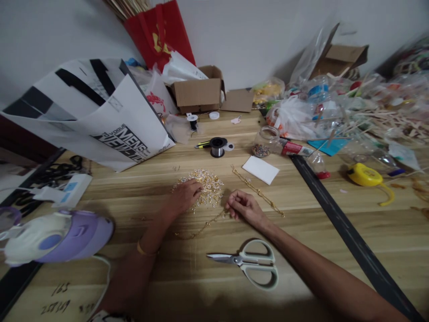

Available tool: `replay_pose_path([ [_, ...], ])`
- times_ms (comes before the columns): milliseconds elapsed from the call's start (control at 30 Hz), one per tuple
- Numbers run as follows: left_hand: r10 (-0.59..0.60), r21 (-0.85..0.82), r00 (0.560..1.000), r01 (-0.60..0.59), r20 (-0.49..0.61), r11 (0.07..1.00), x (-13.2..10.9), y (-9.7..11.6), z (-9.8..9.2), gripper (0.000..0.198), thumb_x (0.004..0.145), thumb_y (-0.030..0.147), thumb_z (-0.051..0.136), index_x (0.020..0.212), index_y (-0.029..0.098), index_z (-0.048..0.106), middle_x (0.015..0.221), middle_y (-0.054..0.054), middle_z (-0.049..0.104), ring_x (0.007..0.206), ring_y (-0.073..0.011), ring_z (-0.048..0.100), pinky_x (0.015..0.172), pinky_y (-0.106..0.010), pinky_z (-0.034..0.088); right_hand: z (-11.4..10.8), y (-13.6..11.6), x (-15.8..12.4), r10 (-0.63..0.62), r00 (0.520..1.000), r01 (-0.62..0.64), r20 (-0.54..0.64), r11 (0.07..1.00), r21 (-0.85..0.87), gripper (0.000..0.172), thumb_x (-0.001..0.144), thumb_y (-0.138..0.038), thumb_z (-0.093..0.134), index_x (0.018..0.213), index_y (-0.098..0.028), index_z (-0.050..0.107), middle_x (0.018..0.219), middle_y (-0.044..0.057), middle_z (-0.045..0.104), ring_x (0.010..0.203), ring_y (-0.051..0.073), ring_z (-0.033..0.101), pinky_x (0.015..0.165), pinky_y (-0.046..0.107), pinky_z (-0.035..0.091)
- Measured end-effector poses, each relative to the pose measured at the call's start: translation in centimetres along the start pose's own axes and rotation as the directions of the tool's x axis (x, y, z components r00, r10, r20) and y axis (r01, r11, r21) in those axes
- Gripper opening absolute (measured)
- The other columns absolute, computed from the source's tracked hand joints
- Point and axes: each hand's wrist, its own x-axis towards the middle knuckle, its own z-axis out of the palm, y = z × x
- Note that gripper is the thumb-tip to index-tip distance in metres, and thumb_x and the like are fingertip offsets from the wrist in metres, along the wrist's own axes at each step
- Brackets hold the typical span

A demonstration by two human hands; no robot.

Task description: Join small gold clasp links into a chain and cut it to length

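My left hand rests on the left side of a loose pile of small gold and clear charms, its fingers bent down together among them. Whatever its fingertips pinch is too small to make out. My right hand is closed, thumb against fingers, on the end of a thin gold chain with small charms on it. That chain trails left across the wooden table. A second gold chain lies beyond my right hand. Scissors with pale handles lie nearer me, blades pointing left.
Behind the pile stand a spool of wire, a jar of beads and a white card. A paper bag and a purple-white device are at left. At right lie a yellow tape measure and plastic clutter.
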Motion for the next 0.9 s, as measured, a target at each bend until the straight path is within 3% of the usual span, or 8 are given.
replay_pose_path([
  [200, -0.116, -0.147, 0.991, 0.106, -0.062, 0.984, -0.1, -0.8, -0.9, 0.010, 0.078, 0.018, 0.051, 0.077, 0.016, 0.061, 0.069, 0.000, 0.058, 0.062, -0.0116, 0.051, 0.060, -0.023, 0.039, 0.0, 0.2, 0.0, 0.008, 1.000, -0.008, -0.011, 1.000, 0.011, 0.033, 0.076, -0.048, 0.063, 0.076, -0.017, 0.050, 0.067, 0.001, 0.063, 0.045, 0.007, 0.052, 0.038, 0.017, 0.041],
  [533, -0.210, -0.306, 0.973, 0.170, -0.101, 0.937, -0.2, -1.4, -1.2, 0.017, 0.079, 0.028, 0.055, 0.077, 0.015, 0.064, 0.071, -0.001, 0.065, 0.064, -0.0122, 0.057, 0.060, -0.022, 0.042, 0.1, -0.1, 0.0, 0.012, 1.000, -0.012, -0.011, 1.000, 0.012, 0.032, 0.076, -0.046, 0.063, 0.075, -0.017, 0.051, 0.064, 0.000, 0.062, 0.044, 0.007, 0.051, 0.038, 0.017, 0.040],
  [667, -0.195, -0.289, 0.977, 0.163, -0.085, 0.943, -0.2, -1.2, -1.3, 0.014, 0.077, 0.026, 0.055, 0.075, 0.015, 0.064, 0.068, 0.000, 0.063, 0.060, -0.0110, 0.054, 0.058, -0.021, 0.041, 0.1, -0.1, 0.0, 0.005, 1.000, -0.005, -0.009, 1.000, 0.017, 0.032, 0.076, -0.045, 0.063, 0.074, -0.016, 0.050, 0.062, -0.001, 0.060, 0.044, 0.007, 0.051, 0.038, 0.016, 0.040],
  [900, -0.118, -0.128, 0.992, 0.122, 0.043, 0.984, -0.3, -1.2, -2.1, 0.012, 0.073, 0.022, 0.057, 0.066, 0.016, 0.064, 0.069, -0.001, 0.062, 0.065, -0.0128, 0.055, 0.063, -0.023, 0.040, 0.0, 0.1, 0.1, 0.001, 1.000, -0.001, -0.008, 1.000, 0.011, 0.031, 0.077, -0.045, 0.063, 0.075, -0.016, 0.050, 0.066, 0.001, 0.062, 0.045, 0.007, 0.052, 0.039, 0.017, 0.041],
])
